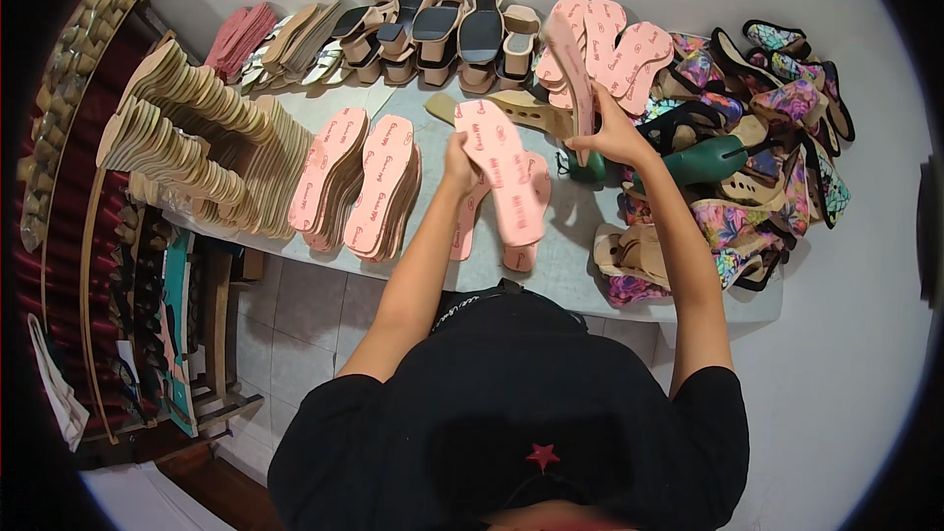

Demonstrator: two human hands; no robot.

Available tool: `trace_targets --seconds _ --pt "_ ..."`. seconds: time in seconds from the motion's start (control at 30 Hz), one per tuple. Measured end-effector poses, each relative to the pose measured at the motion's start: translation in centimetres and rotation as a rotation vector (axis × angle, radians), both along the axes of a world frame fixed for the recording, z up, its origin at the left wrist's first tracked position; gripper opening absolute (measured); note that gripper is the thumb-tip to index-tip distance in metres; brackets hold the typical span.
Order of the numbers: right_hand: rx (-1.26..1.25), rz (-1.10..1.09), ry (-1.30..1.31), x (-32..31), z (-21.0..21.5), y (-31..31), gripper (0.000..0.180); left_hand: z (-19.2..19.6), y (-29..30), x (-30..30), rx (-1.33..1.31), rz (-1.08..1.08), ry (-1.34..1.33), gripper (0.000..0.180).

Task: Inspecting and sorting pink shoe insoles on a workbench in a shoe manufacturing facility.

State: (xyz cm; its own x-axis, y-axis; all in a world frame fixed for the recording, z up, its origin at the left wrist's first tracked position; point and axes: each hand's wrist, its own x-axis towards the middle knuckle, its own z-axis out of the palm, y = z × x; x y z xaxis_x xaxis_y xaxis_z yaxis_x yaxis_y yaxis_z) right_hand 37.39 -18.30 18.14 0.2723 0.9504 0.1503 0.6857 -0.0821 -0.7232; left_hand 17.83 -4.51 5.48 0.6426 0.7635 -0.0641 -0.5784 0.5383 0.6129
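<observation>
My left hand [459, 165] is closed on the edge of a pink printed insole [503, 172], held over the table. More pink insoles [539, 199] lie partly hidden beneath it. In my right hand [617, 135] is another insole [570, 59], gripped near its lower end and tilted up almost edge-on. Behind that one, a group of pink insoles [639, 57] lies at the back of the table. Two stacks of pink insoles [382, 177] stand left of my left hand. Close to my right hand is a green shoe last [700, 161].
Tall stacks of beige sole boards [197, 152] fill the table's left end. Block-heeled shoes [435, 34] with black soles line the back. Colourful floral shoe uppers [787, 103] heap up on the right. A wooden rack [202, 374] stands on the floor at left.
</observation>
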Motion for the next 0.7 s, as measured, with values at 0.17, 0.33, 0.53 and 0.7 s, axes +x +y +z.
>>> trace_targets --seconds 0.17,0.33,0.53,0.7 --pt "-0.037 -0.038 0.030 -0.2 0.5 -1.8 0.101 -5.8 -0.7 1.4 0.265 -0.345 0.623 0.037" --pt "-0.026 -0.053 0.066 -0.5 0.9 -3.4 0.101 -7.3 -2.9 2.6 0.665 -0.113 0.800 0.044" --pt "-0.021 -0.054 0.061 -0.6 -1.0 -4.1 0.102 -5.3 -3.6 2.4 0.723 -0.087 0.879 0.048" --pt "-0.059 0.031 0.113 -1.1 -1.5 -2.6 0.105 -5.0 -4.3 1.7 0.979 0.098 0.867 0.040"
